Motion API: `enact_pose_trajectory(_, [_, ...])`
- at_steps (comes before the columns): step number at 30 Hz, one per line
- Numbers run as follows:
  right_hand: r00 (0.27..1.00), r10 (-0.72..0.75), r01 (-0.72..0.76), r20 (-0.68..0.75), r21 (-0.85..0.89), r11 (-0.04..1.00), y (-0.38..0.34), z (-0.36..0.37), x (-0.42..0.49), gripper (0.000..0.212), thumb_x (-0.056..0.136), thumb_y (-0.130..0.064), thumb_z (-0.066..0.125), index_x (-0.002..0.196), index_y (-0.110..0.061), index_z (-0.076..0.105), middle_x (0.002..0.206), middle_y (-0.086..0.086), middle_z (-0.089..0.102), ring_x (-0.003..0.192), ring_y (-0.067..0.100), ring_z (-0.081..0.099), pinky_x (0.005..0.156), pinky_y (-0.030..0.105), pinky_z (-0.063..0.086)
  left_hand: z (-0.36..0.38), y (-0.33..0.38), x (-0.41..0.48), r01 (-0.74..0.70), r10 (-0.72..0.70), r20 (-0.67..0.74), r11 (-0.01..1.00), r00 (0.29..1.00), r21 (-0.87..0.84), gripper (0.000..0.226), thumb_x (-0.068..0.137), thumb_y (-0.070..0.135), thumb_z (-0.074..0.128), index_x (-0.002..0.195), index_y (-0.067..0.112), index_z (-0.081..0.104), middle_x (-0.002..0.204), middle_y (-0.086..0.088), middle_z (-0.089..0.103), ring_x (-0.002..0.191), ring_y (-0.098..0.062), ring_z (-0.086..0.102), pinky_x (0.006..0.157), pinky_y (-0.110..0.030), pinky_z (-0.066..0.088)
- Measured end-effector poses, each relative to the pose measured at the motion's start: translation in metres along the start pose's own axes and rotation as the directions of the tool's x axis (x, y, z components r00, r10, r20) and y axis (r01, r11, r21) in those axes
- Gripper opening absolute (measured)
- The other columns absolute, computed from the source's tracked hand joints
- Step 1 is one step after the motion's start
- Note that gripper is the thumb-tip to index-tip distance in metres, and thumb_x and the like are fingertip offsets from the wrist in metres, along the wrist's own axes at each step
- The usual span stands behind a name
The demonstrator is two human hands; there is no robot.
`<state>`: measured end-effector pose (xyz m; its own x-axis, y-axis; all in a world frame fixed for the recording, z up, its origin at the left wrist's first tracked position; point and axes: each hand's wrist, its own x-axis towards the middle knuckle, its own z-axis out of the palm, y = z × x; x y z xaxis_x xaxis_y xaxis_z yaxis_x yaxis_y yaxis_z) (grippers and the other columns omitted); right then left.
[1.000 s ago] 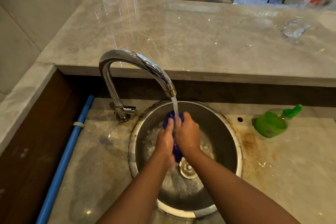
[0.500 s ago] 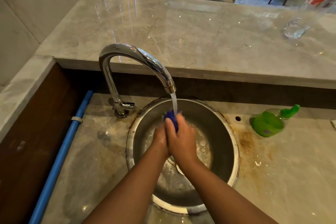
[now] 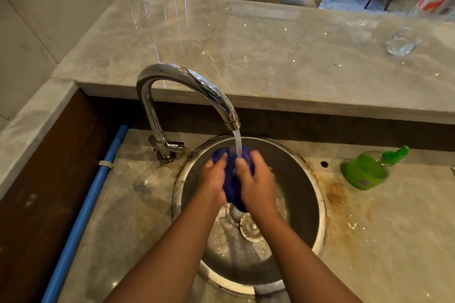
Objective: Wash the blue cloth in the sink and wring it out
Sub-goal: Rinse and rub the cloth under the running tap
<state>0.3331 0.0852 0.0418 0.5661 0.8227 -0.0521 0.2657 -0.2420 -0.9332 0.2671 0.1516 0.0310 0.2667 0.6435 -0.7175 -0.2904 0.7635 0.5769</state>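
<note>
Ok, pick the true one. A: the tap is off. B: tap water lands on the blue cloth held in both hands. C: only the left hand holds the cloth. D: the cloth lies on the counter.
B: water from the tap falls onto the blue cloth, which the left hand and right hand both grip above the sink.

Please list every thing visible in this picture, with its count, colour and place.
sink: one, steel, round, set in the lower counter
tap: one, chrome, behind the sink's left side
blue cloth: one, dark blue, bunched under the tap's running water
drain cover: one, pale, sink bottom
bottle: one, green, lying right of the sink
pipe: one, light blue, along the lower counter's left edge
clear container: one, transparent, upper counter, far right
left hand: one, holds the cloth's left side
right hand: one, holds the cloth's right side
</note>
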Motion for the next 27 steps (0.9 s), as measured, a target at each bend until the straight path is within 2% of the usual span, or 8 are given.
enact_pose_trajectory(3, [0.989,-0.129,0.143,0.068,-0.267,0.953,-0.009,0.012,-0.001,0.015,0.101,-0.035,0.052,0.109,-0.022,0.057,0.087,-0.004,0.065,0.076,0.010,0.063,0.064,0.026,0.050,0.007,-0.008,-0.015,0.148,-0.139,0.136,0.987,0.981,-0.061,0.033,0.102,0.037,0.049,0.099,0.009,0.067,0.075,-0.008,0.067,0.072,-0.020,0.067,0.070,-0.032,0.053])
enact_pose_trajectory(5, [0.995,-0.103,0.101,0.010,-0.346,0.933,-0.007,0.013,0.013,0.015,0.103,-0.036,0.049,0.101,-0.022,0.053,0.082,-0.004,0.063,0.070,0.012,0.061,0.058,0.028,0.046,0.008,-0.015,-0.017,0.148,-0.135,0.160,0.987,0.978,-0.068,0.034,0.103,0.036,0.047,0.108,0.010,0.067,0.089,-0.012,0.072,0.085,-0.022,0.069,0.077,-0.034,0.054])
enact_pose_trajectory(9, [0.986,0.147,-0.160,-0.074,-0.213,0.964,0.020,0.003,0.041,0.021,0.105,-0.034,0.043,0.096,-0.018,0.053,0.082,0.000,0.063,0.074,0.020,0.064,0.065,0.037,0.052,0.003,-0.014,-0.016,0.038,-0.042,0.117,0.999,0.992,0.032,0.017,0.100,0.021,0.056,0.113,0.018,0.065,0.107,-0.013,0.073,0.095,-0.029,0.070,0.084,-0.046,0.056])
enact_pose_trajectory(12, [0.954,0.279,-0.283,-0.107,-0.019,0.959,0.027,0.004,0.039,0.016,0.106,-0.024,0.043,0.103,-0.015,0.057,0.088,-0.002,0.064,0.076,0.013,0.063,0.065,0.024,0.047,0.006,-0.010,-0.019,-0.016,0.007,0.133,0.997,0.991,0.073,0.026,0.096,0.019,0.062,0.122,0.020,0.063,0.113,-0.011,0.072,0.102,-0.031,0.069,0.088,-0.050,0.055])
enact_pose_trajectory(17, [0.984,0.101,-0.075,-0.150,0.168,0.983,-0.003,-0.009,0.013,0.020,0.106,-0.027,0.044,0.099,-0.014,0.058,0.082,-0.004,0.062,0.063,0.000,0.059,0.054,0.015,0.050,0.003,0.010,-0.005,-0.037,0.038,0.049,0.999,0.998,-0.006,0.021,0.095,0.025,0.064,0.115,0.021,0.063,0.104,-0.009,0.072,0.094,-0.029,0.069,0.078,-0.044,0.056])
enact_pose_trajectory(21, [0.995,-0.094,0.097,0.031,-0.116,0.988,-0.017,0.010,-0.002,0.018,0.104,-0.033,0.045,0.105,-0.020,0.058,0.084,-0.003,0.066,0.069,0.005,0.062,0.060,0.023,0.050,0.010,0.004,-0.012,0.034,-0.036,0.058,0.999,0.998,0.039,0.031,0.100,0.032,0.054,0.110,0.006,0.068,0.086,-0.010,0.069,0.083,-0.024,0.067,0.079,-0.036,0.055])
enact_pose_trajectory(23, [0.992,-0.125,0.122,0.010,-0.278,0.953,-0.013,0.015,0.006,0.019,0.104,-0.037,0.044,0.104,-0.021,0.055,0.083,-0.003,0.064,0.070,0.011,0.062,0.061,0.029,0.050,0.009,-0.007,-0.015,0.093,-0.091,0.112,0.996,0.990,-0.014,0.044,0.099,0.039,0.053,0.124,0.005,0.066,0.099,-0.013,0.068,0.098,-0.025,0.067,0.095,-0.038,0.052])
enact_pose_trajectory(27, [0.999,0.050,-0.047,0.003,-0.301,0.953,0.009,0.005,0.036,0.022,0.105,-0.036,0.043,0.094,-0.019,0.051,0.083,-0.002,0.063,0.072,0.014,0.064,0.063,0.035,0.056,0.001,-0.016,-0.012,0.091,-0.095,0.069,0.994,0.993,0.067,0.032,0.101,0.034,0.051,0.123,0.017,0.066,0.107,-0.012,0.074,0.100,-0.029,0.069,0.081,-0.043,0.055])
